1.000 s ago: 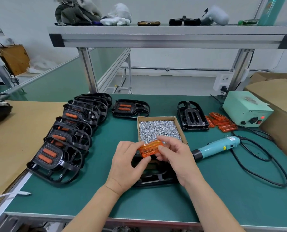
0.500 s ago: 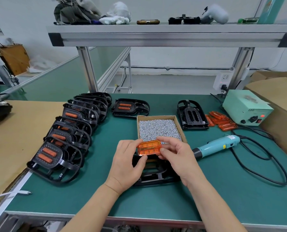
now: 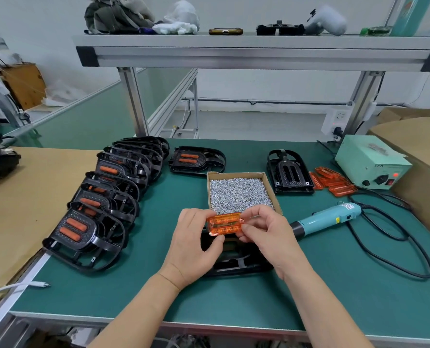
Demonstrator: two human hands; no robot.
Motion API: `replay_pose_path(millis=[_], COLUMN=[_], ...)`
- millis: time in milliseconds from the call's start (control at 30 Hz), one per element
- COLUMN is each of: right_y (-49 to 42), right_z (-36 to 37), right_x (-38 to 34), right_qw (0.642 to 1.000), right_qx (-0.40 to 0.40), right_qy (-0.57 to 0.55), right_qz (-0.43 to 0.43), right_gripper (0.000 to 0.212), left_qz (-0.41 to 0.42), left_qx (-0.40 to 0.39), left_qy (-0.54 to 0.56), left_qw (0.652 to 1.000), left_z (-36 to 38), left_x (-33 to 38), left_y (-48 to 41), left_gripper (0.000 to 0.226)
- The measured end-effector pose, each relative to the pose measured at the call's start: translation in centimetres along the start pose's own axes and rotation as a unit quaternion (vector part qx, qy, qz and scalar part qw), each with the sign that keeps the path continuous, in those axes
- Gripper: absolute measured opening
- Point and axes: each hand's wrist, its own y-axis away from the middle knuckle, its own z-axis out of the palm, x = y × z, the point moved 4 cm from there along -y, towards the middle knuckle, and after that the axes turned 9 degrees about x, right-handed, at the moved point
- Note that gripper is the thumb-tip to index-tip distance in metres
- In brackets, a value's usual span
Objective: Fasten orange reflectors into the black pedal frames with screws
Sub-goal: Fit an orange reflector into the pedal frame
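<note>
over the green bench mat [image 3: 334,285], left hand [image 3: 193,244] and right hand [image 3: 269,237] pinch one orange reflector [image 3: 225,224]; white wall [image 3: 259,84] behind.

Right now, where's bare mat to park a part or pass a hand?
Free: near-right mat between the right hand and the cord loop; near-left mat between the left hand and the finished pedal row; a back gap between the lone pedal and the empty frame, behind the screw box. Crowded: far right, with loose reflectors, screwdriver and power box.
</note>
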Motion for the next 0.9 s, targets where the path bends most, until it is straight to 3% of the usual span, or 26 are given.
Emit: replay_pose_path(millis=[633, 800, 900], right_y=[0.1, 0.0, 0.0], right_z=[-0.6, -0.7, -0.5], right_x=[0.5, -0.8, -1.7], right_qw=[0.998, 0.984, 0.952], right_qx=[0.041, 0.027, 0.030], right_qy=[0.037, 0.169, 0.285], right_qz=[-0.004, -0.056, -0.103], right_gripper=[0.022, 0.023, 0.019], left_qz=[0.001, 0.011, 0.003], left_qx=[-0.008, -0.021, -0.042], left_qy=[0.006, 0.016, 0.012], left_qw=[1.000, 1.000, 0.999], left_z=[0.1, -0.2, -0.3], left_x=[-0.2, 0.1, 0.1], left_y=[0.2, 0.5, 0.5], left_gripper=[0.036, 0.035, 0.034])
